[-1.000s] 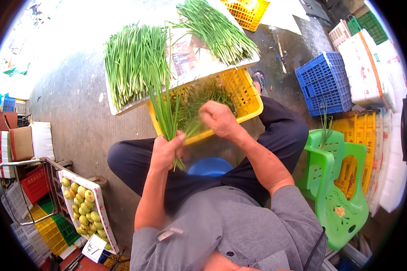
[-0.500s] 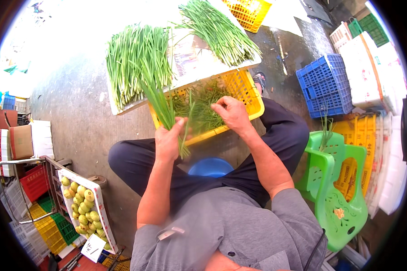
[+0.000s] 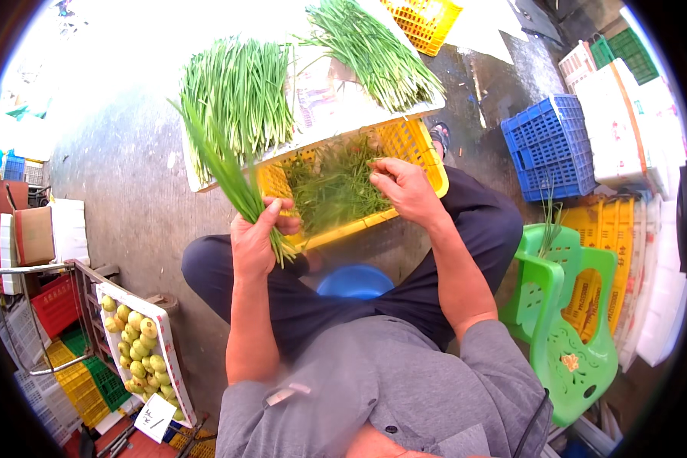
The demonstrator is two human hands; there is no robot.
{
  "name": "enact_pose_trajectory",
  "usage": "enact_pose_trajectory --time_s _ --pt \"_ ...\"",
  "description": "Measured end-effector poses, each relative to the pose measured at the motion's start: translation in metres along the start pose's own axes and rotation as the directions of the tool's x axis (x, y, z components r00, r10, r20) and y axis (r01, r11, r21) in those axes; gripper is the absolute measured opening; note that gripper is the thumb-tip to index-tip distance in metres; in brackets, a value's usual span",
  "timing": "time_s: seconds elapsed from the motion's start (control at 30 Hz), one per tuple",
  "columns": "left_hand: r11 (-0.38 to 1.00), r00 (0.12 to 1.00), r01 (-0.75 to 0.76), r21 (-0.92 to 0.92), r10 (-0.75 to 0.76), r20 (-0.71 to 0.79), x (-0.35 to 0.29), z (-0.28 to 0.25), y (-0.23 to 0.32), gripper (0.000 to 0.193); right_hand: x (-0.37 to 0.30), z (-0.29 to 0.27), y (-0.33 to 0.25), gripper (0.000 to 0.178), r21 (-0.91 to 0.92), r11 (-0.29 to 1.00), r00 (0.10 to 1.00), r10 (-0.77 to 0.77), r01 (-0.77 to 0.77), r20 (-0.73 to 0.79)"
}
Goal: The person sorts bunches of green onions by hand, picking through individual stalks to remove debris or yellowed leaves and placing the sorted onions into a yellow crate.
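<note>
A small bunch of garlic chives (image 3: 223, 169) is gripped in my left hand (image 3: 253, 240), leaves slanting up to the left and pale ends poking out below. My right hand (image 3: 408, 191) is closed in a pinch over the right side of a yellow plastic crate (image 3: 359, 224). Whatever its fingertips hold is too small to make out. Loose green scraps (image 3: 332, 187) fill the crate. Behind it, a white foam board (image 3: 313, 103) carries a left pile of chives (image 3: 237, 99) and a right pile of chives (image 3: 374, 65).
Below the crate, a blue basin (image 3: 355, 282) sits between my legs. A green plastic chair (image 3: 580, 359) stands at my right, with a blue crate (image 3: 549, 149) beyond it. A tray of round yellow-green fruit (image 3: 139, 347) lies at my left beside a metal-framed cart (image 3: 88, 305).
My left hand has moved left with the chives, whose leaves now lean further left. The right hand has shifted slightly right and stays pinched. A separate strand near the left hand no longer shows.
</note>
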State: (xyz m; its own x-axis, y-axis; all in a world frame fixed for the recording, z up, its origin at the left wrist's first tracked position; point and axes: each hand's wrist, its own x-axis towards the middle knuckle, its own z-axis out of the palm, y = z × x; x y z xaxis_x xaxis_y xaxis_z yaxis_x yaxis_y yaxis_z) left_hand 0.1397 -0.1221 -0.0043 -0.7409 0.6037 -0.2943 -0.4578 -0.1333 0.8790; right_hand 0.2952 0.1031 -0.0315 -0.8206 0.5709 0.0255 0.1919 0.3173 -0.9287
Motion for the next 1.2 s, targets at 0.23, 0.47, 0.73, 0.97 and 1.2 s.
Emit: enact_pose_trajectory --time_s 0.23,0.47,0.73,0.97,1.2 --pt "0.998 0.997 -0.066 -0.016 0.067 0.03 0.017 0.014 0.014 0.008 0.014 0.032 0.026 0.036 -0.391 0.907 0.953 -0.036 0.158 0.302" --pt "0.994 0.993 -0.072 -0.087 0.08 0.092 0.036 0.028 0.028 0.008 0.068 0.003 -0.004 0.029 -0.418 0.899 0.957 -0.225 0.132 -0.181" --pt "0.994 0.994 -0.015 -0.112 0.026 0.102 0.041 0.025 0.013 0.007 0.14 -0.006 0.009 0.028 -0.887 0.449 0.991 0.123 -0.107 -0.058" --pt "0.989 0.992 0.002 -0.15 0.017 0.123 0.038 0.013 0.014 0.009 0.133 0.01 0.0 0.027 -0.881 0.45 0.988 0.104 -0.149 -0.115" --pt "0.985 0.99 0.009 -0.174 0.016 0.143 0.041 0.018 0.011 0.009 0.149 0.009 0.01 0.029 -0.833 0.48 0.961 0.17 -0.274 -0.218"
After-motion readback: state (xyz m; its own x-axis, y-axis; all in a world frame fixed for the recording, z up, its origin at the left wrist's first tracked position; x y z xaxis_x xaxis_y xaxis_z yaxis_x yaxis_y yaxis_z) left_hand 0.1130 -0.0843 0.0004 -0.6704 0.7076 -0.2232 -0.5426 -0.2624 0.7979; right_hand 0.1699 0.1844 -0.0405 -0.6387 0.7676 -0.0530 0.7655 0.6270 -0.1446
